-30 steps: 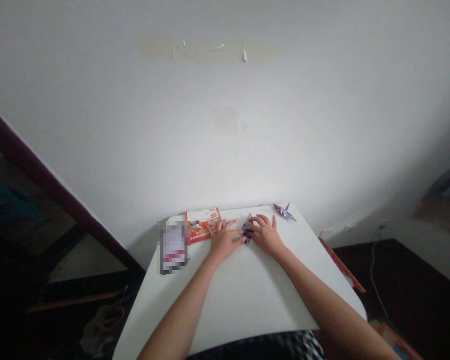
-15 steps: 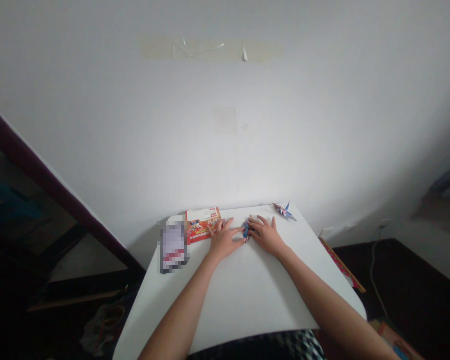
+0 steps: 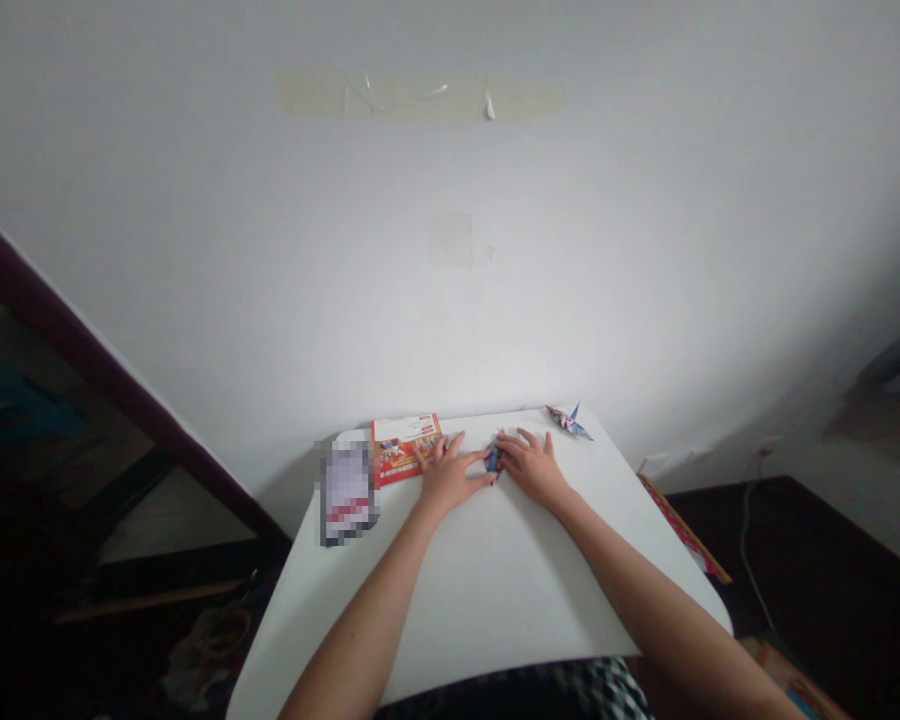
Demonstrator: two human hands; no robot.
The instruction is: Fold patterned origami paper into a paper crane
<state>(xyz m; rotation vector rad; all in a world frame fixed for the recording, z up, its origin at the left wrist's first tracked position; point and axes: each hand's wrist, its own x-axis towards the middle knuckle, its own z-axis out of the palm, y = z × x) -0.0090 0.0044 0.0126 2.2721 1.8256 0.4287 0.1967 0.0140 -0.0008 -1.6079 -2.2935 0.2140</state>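
A small folded piece of blue patterned paper lies on the white table, largely covered by fingers. At its left edge, the thumb and index finger of my left hand close on it. That hand's other fingers spread over the corner of a red and white printed booklet. From the right, the fingertips of my right hand press on the paper, the thumb held apart. A folded paper crane rests at the far right of the table.
A pixelated, dark-edged flat object lies on the table's left side. Behind the table rises a white wall with tape marks. A dark-framed opening stands at left. A cable hangs on the right.
The fingers of my right hand have shifted slightly on the folded paper, and the paper has turned a little. My left hand stays nearly where it was.
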